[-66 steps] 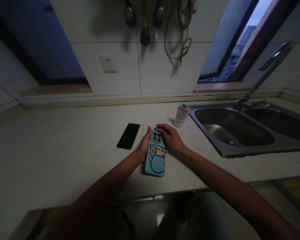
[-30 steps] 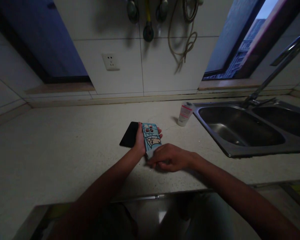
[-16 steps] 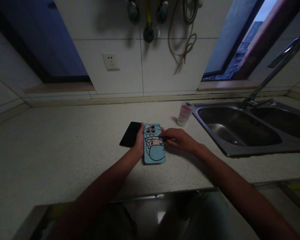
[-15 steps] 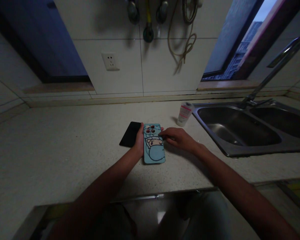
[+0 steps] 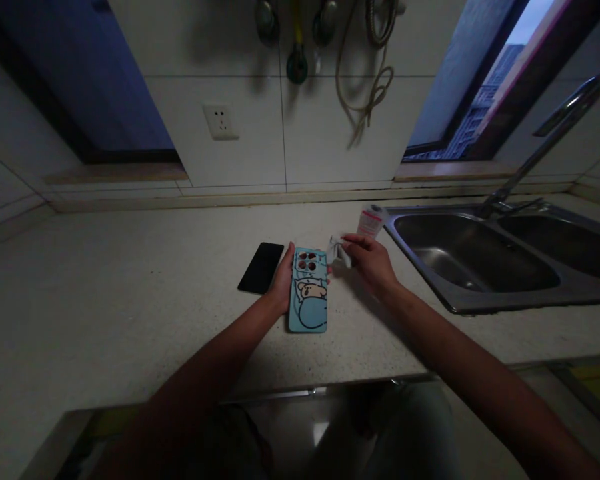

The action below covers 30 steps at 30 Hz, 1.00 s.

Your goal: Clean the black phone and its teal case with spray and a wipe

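A light blue phone case (image 5: 309, 310) with a cartoon animal on it is held by my left hand (image 5: 281, 283), its fingers wrapped behind and showing at the right edge. Skin shows through the camera holes, so the case looks to be without a phone. Just right of its top end, my right hand (image 5: 373, 261) pinches a small crumpled white piece (image 5: 339, 252), perhaps a tissue or wipe. Beside my left hand, a black phone (image 5: 263, 267) lies flat on the counter. Behind my right hand stands a whitish tube (image 5: 371, 221) with pink print, partly covered by the fingers.
The pale speckled counter (image 5: 130, 300) runs along a tiled wall with a socket (image 5: 221, 122). On the right is a steel double sink (image 5: 480, 257) with a tall tap (image 5: 525, 167). Pipes and a looped cord (image 5: 375, 93) hang above the counter.
My right hand has moved up and right, off the case's edge, and the white piece now shows in its fingers. The case has turned slightly in my left hand.
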Motion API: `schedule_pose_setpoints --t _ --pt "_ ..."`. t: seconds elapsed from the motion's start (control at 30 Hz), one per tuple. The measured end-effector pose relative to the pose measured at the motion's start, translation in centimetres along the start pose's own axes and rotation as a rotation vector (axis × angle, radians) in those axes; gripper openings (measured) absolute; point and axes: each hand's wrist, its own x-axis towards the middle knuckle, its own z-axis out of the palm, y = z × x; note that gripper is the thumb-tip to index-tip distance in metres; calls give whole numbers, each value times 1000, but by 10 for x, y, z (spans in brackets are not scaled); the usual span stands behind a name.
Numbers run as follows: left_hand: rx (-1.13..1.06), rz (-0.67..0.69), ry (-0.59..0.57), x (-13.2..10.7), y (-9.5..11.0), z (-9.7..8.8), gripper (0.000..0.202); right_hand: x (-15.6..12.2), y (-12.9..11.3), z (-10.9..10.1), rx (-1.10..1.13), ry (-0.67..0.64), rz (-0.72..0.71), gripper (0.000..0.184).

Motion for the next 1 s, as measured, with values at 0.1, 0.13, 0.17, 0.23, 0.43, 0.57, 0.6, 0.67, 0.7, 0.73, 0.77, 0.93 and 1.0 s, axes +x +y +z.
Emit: schedule_pose_setpoints --t 0.1,0.13,0.17,0.23,0.43,0.57,0.6,0.67,0.7,0.73,0.77,0.93,1.0 --pt "20 10 -43 -1 1 2 70 4 -2 -5 13 -50 57 18" --pt "27 2 -52 -1 1 3 71 4 -3 -6 17 -72 65 17" --pt "37 -11 -58 -2 1 3 73 3 -3 -5 22 -95 73 17" --pt "63 -31 -67 -1 0 3 76 -2 -4 -1 24 -153 94 19" --pt "14 -53 -54 -2 -3 4 70 -19 4 16 -29 -289 99 34" --pt "-34 -78 -27 -6 -5 11 65 -24 14 18 -33 -381 14 29" --pt "-37 -76 -15 -7 -5 13 64 -25 15 17 -93 -404 -56 25" --pt "-47 -53 9 -7 -6 14 61 -27 14 16 -264 -478 -268 18" --pt "-55 -37 20 -6 -6 14 58 -29 13 15 -351 -531 -394 16" --pt "-63 -20 29 -5 -6 13 57 -31 11 14 -416 -593 -515 16" --pt "-70 -3 36 -4 -6 12 55 -32 10 14 -467 -659 -624 17" --pt "-125 -5 46 2 -5 6 57 -39 9 16 -571 -840 -905 26" --pt "-135 -22 57 4 -5 5 59 -39 8 16 -565 -895 -938 27"
